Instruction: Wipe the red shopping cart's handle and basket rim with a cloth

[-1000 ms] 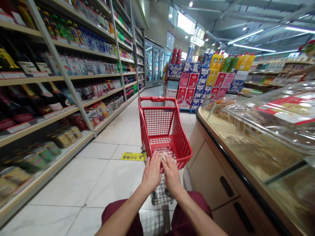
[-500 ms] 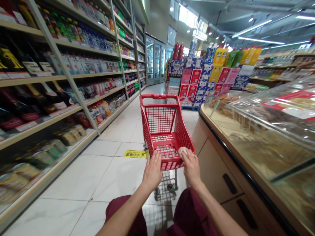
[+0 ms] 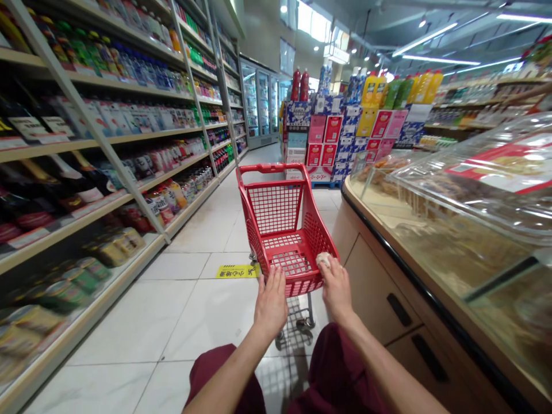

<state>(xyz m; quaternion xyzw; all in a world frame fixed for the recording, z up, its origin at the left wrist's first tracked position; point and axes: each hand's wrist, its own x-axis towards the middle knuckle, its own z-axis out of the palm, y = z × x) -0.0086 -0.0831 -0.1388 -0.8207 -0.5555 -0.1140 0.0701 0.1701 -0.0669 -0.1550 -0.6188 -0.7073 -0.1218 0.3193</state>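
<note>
Right in front of me stands a red plastic shopping cart (image 3: 282,241), its basket holding nothing that I can see. At the basket's near left corner, my left hand (image 3: 271,296) has its fingers laid together over the rim and holds it; the thumb is partly hidden. A crumpled whitish cloth (image 3: 323,260) is bunched under the fingers of my right hand (image 3: 337,287), against the basket's near right edge. Whether the wad is fabric or paper is hard to make out.
Drink shelves (image 3: 146,138) line the left side. A wooden display counter (image 3: 375,276) with glass and clear lids stands close on the right. Stacked drink cartons (image 3: 330,135) rise beyond the cart. A yellow floor sticker (image 3: 237,271) lies left of the cart.
The view has turned slightly right, so the surroundings sit further left. My right hand with the cloth has shifted slightly at the basket's right edge; my left hand stays at its corner.
</note>
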